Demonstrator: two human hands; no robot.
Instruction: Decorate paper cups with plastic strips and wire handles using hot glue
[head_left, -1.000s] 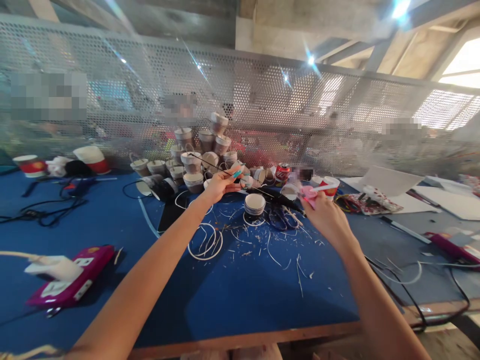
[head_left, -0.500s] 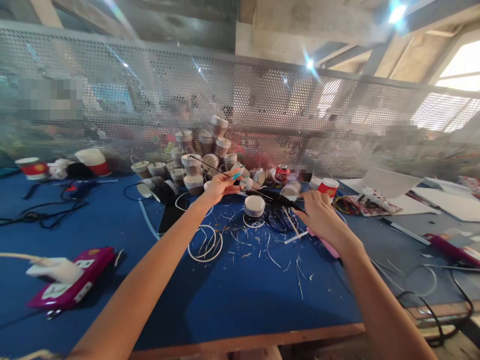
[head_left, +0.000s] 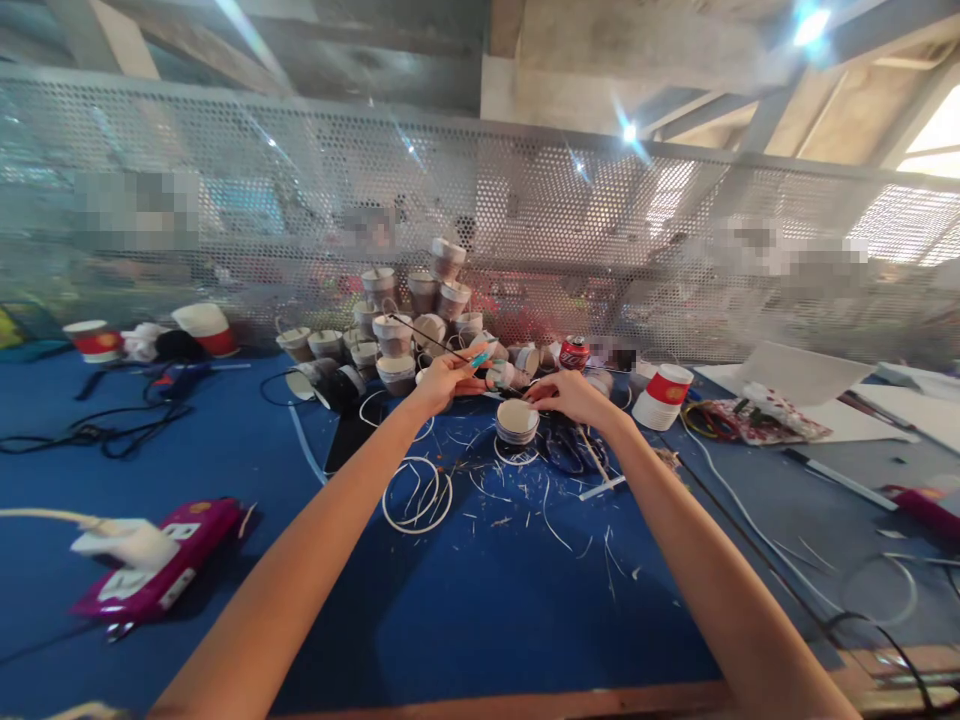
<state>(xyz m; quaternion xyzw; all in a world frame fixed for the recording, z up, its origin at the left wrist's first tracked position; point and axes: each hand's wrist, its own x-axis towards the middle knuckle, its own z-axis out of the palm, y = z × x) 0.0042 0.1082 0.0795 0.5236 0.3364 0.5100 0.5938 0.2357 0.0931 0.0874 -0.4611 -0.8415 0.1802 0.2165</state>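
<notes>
My left hand [head_left: 454, 383], with blue-green nails, pinches a thin dark stick [head_left: 427, 337] that slants up to the left over the piled cups. Just right of it, my right hand [head_left: 566, 397] has its fingers bent together at the rim of a small pale cup [head_left: 517, 424] standing on the blue table. Whatever those right fingers hold is hidden or too small to make out. Blue-handled scissors [head_left: 564, 450] lie below my right hand. A white cord loop [head_left: 418, 495] and thin trimmings lie around the cup.
Piled brown-and-white cups [head_left: 395, 335] stand behind my left hand. At the back are a red can [head_left: 574, 352] and red-and-white paper cups [head_left: 663, 395]. A magenta power strip [head_left: 161, 560] lies left; papers [head_left: 802, 380] lie right. A perforated metal screen [head_left: 555, 200] rises behind.
My right hand has moved left and inward, close to the small cup and my left hand. The dark fuzzy strand seen between the hands is now mostly hidden. The left hand keeps its stick.
</notes>
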